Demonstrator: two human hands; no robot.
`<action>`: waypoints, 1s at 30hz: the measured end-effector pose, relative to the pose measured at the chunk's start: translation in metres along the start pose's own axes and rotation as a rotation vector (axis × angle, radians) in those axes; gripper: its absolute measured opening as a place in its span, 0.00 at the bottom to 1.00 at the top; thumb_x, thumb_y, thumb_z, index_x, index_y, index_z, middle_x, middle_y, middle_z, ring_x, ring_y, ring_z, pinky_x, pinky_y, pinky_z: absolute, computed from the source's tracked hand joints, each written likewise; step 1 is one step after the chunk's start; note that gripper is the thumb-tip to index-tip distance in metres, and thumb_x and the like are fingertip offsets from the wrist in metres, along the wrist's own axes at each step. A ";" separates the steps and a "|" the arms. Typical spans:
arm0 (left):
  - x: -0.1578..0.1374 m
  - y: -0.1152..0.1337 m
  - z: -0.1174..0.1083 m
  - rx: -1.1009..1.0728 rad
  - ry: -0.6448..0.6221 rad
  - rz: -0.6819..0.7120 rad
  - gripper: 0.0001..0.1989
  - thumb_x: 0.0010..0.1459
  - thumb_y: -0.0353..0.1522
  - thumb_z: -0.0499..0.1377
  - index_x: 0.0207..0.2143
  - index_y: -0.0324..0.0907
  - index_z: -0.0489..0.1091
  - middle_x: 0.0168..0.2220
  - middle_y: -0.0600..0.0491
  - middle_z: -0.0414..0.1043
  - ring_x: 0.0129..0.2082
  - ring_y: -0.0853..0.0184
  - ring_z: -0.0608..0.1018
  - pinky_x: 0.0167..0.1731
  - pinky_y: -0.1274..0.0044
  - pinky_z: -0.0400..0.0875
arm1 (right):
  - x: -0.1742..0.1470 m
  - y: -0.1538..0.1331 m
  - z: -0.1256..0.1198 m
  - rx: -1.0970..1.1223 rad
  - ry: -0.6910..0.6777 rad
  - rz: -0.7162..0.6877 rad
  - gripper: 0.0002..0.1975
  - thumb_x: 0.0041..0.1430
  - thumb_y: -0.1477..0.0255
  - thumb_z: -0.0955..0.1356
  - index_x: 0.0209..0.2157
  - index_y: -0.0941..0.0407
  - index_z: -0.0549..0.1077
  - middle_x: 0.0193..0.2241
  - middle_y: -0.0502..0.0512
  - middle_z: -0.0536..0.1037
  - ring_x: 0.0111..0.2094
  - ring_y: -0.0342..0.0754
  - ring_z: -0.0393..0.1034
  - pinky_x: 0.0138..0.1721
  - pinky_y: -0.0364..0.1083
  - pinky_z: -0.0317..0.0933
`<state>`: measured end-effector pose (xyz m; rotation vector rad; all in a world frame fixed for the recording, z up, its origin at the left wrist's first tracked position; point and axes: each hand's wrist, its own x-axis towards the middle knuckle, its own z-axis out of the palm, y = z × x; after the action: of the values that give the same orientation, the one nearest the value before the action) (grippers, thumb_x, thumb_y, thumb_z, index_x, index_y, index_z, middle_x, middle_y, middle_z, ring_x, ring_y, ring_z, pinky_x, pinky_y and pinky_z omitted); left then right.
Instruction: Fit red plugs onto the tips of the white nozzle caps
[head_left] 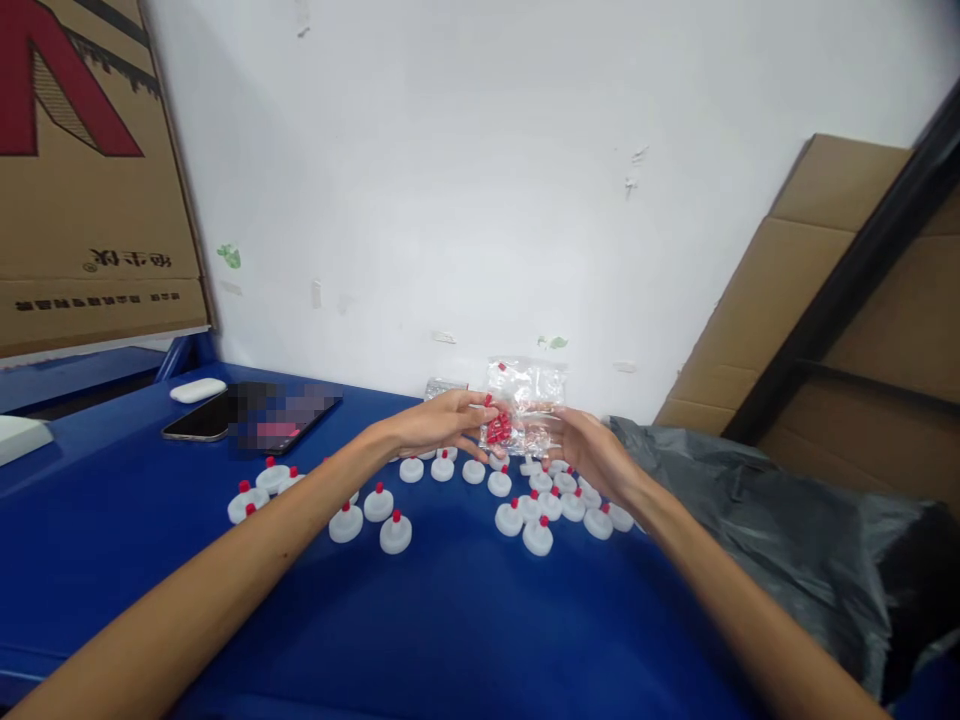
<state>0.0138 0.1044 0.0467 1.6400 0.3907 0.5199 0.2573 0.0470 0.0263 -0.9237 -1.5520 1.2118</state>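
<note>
Above the back of the blue table, both hands are at a clear plastic bag (534,382) that has small red caps (499,429) gathered in its lower left. My left hand (448,420) grips the bag's left side, its fingers beside the red caps. On the opposite side, my right hand (594,440) has its fingers closed on the bag's right edge. Below them stand several white round lids (537,540), many topped with a red tip. Further white lids (411,470) under the left hand show no red tip. My forearms hide some lids.
Two phones (196,420) and a white oval case (198,390) lie at the left on the blue table (420,630). A white wall (450,200) rises behind. Grey plastic sheeting (772,530) and cardboard (780,270) are at the right, a large carton (82,220) at the left.
</note>
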 end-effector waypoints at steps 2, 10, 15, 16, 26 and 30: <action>0.001 0.000 -0.001 0.055 0.062 0.019 0.18 0.60 0.41 0.62 0.44 0.35 0.74 0.42 0.46 0.71 0.41 0.63 0.77 0.45 0.66 0.74 | 0.000 -0.001 0.002 -0.091 0.019 -0.017 0.24 0.64 0.58 0.65 0.57 0.53 0.71 0.48 0.61 0.79 0.39 0.52 0.75 0.33 0.48 0.70; 0.001 -0.001 0.005 0.139 -0.004 0.000 0.13 0.59 0.41 0.62 0.38 0.41 0.78 0.36 0.50 0.76 0.37 0.65 0.77 0.45 0.69 0.73 | -0.006 -0.013 0.017 -0.468 -0.067 -0.069 0.22 0.59 0.59 0.69 0.55 0.48 0.74 0.47 0.52 0.80 0.33 0.49 0.73 0.30 0.46 0.69; 0.001 -0.003 0.008 0.215 0.041 -0.026 0.13 0.59 0.43 0.61 0.39 0.45 0.79 0.35 0.51 0.77 0.38 0.64 0.77 0.45 0.70 0.73 | -0.002 -0.003 0.012 -0.581 0.033 -0.138 0.19 0.55 0.60 0.72 0.47 0.50 0.79 0.41 0.54 0.82 0.34 0.51 0.75 0.30 0.47 0.69; 0.002 -0.004 0.007 0.212 0.042 -0.029 0.13 0.59 0.43 0.61 0.39 0.45 0.79 0.35 0.51 0.77 0.38 0.64 0.77 0.45 0.70 0.73 | -0.002 -0.002 0.012 -0.613 0.059 -0.144 0.17 0.54 0.60 0.72 0.46 0.50 0.80 0.39 0.54 0.83 0.33 0.52 0.75 0.30 0.47 0.69; 0.003 -0.009 0.005 0.114 -0.014 -0.012 0.15 0.60 0.43 0.61 0.38 0.41 0.78 0.35 0.50 0.75 0.37 0.65 0.77 0.47 0.67 0.74 | -0.005 -0.002 0.017 -0.681 0.167 -0.167 0.13 0.58 0.58 0.70 0.35 0.51 0.83 0.32 0.51 0.83 0.29 0.50 0.75 0.26 0.45 0.65; 0.004 -0.008 0.005 -0.009 -0.003 -0.016 0.13 0.60 0.40 0.62 0.33 0.38 0.76 0.27 0.55 0.68 0.33 0.68 0.75 0.48 0.65 0.73 | -0.004 0.000 0.018 -0.663 0.247 -0.208 0.13 0.58 0.59 0.70 0.35 0.52 0.83 0.30 0.52 0.83 0.31 0.52 0.76 0.28 0.46 0.66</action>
<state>0.0203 0.1033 0.0383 1.6282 0.3979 0.5063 0.2408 0.0382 0.0238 -1.2349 -1.8176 0.4051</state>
